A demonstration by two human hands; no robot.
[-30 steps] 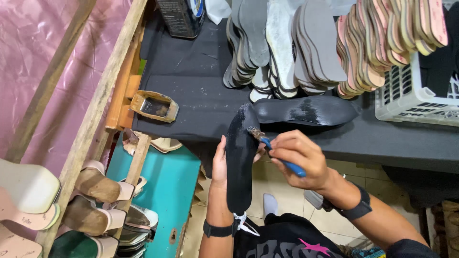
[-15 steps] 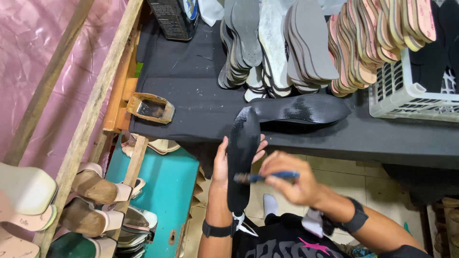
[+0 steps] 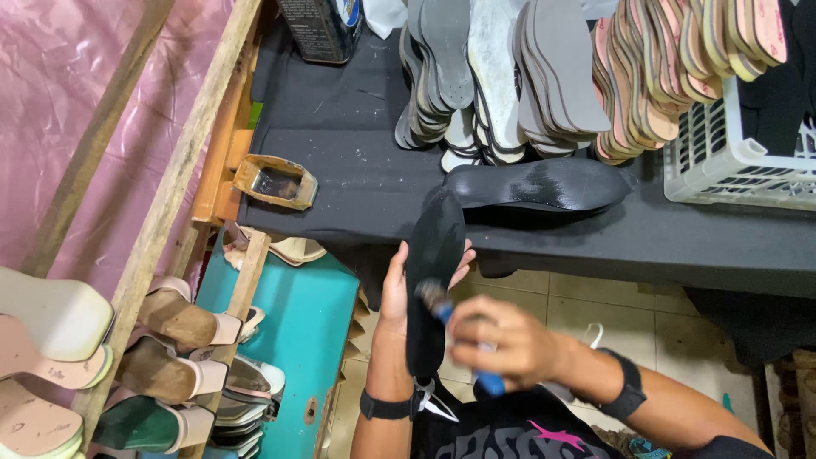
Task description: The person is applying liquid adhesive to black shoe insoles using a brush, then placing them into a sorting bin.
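Note:
My left hand holds a black shoe sole upright from behind, just below the edge of the black-covered table. My right hand, blurred by motion, grips a brush with a blue handle and presses its bristles on the sole's middle. A second black sole with a shiny wet patch lies flat on the table right above the held one. Both wrists wear black bands.
Stacks of grey and tan soles stand at the table's back. A white plastic basket sits at right, a dark can at back left, a small glue tin at the left edge. Heeled shoes fill a wooden rack at left.
My right hand has slid the brush down the held sole, from near its tip to its middle. The left hand keeps the sole in the same place.

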